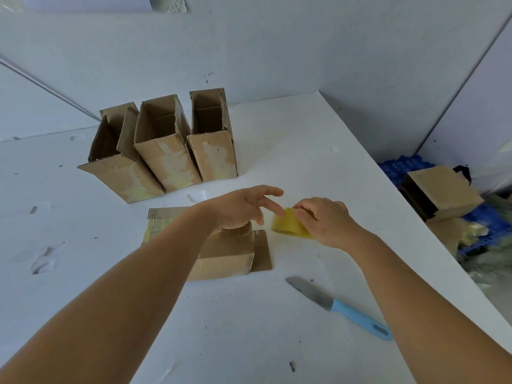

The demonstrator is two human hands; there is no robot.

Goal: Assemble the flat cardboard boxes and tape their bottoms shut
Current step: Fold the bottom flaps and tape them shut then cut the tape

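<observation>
A cardboard box (227, 253) lies on its side on the white table (249, 328), partly under my left forearm. My right hand (324, 220) grips a yellow roll of tape (288, 225) just right of the box. My left hand (243, 207) hovers over the box's far end with fingers spread, its fingertips touching the roll's left edge. Three assembled boxes stand side by side farther back: the left one (122, 173), the middle one (166, 156) and the right one (213, 148), open ends up.
A knife with a blue handle (340, 307) lies on the table to the near right. Past the table's right edge sit more cardboard boxes (443, 192) on a blue crate (484, 217). White walls close the back and right.
</observation>
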